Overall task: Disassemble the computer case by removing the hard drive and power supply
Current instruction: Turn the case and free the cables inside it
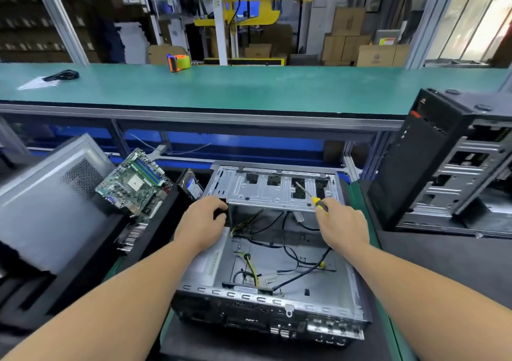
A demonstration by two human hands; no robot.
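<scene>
An open grey computer case (pixel 352 286) lies flat in front of me, loose black and yellow cables (pixel 288 252) on its floor. Across its far end sits a grey metal drive cage (pixel 266 191). My left hand (pixel 203 222) grips the cage's left front corner, fingers curled round a black edge. My right hand (pixel 343 225) rests at the cage's right front edge and holds a yellow-and-black screwdriver (pixel 313 198), its shaft pointing up and left over the cage. A hard drive (pixel 192 186) stands on edge just left of the case. The power supply's grey top (pixel 202 266) shows under my left forearm.
A green motherboard (pixel 135 183) leans on a grey side panel (pixel 47 203) at left. Another black case (pixel 443 164) stands upright at right. A raised green shelf (pixel 249 89) crosses behind, carrying an orange tape dispenser (pixel 178 62) and a black cable (pixel 62 75).
</scene>
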